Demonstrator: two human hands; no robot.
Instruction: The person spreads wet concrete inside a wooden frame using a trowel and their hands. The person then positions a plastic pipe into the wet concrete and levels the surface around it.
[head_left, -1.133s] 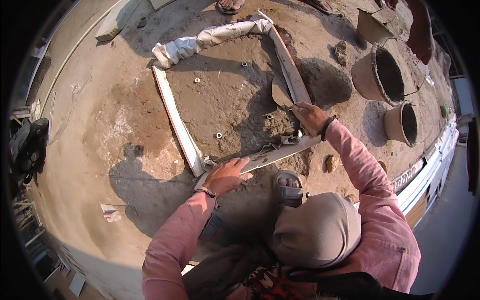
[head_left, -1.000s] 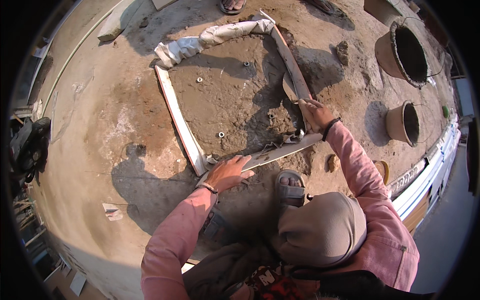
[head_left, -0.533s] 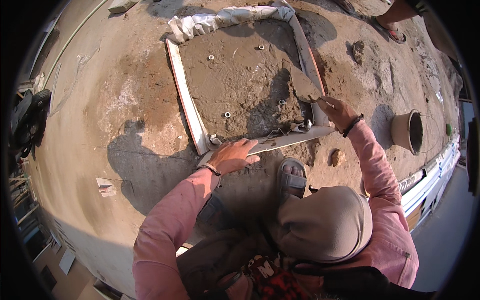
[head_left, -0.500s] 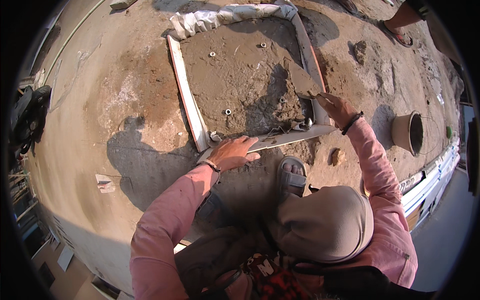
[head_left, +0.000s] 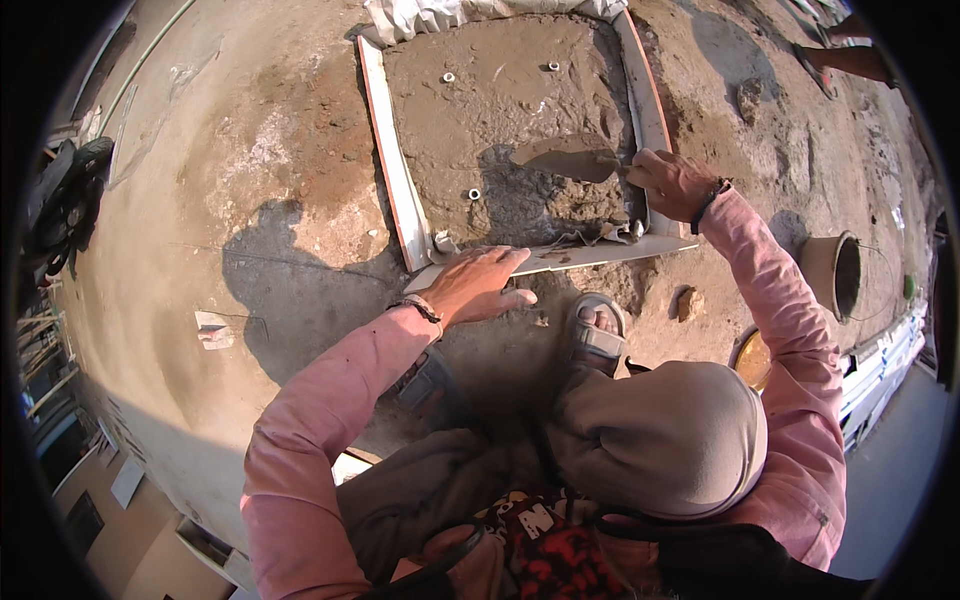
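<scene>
Wet grey cement (head_left: 450,120) fills a square frame of boards (head_left: 395,160), with crumpled white sheeting (head_left: 430,16) along its far side and several small white pipe stubs standing in the cement. My right hand (head_left: 672,185) grips a trowel (head_left: 565,156) by its handle at the frame's right side, the blade lying flat over the cement. My left hand (head_left: 473,282) rests on the near board (head_left: 570,257), thumb apart and fingers loosely extended, holding nothing. Torn sheeting is bunched at the frame's near corners.
A bucket (head_left: 817,275) and rocks (head_left: 689,303) lie to the right; a co-worker's legs (head_left: 852,62) show at upper right. My sandalled foot (head_left: 598,332) is below the frame. A small trowel (head_left: 214,330) lies at left, near a black motorbike (head_left: 65,205) and hose (head_left: 140,70).
The trowel blade has swung leftward across the cement from the right board. The frame sits higher in view. Larger buckets and a co-worker's hand at upper right have left the view.
</scene>
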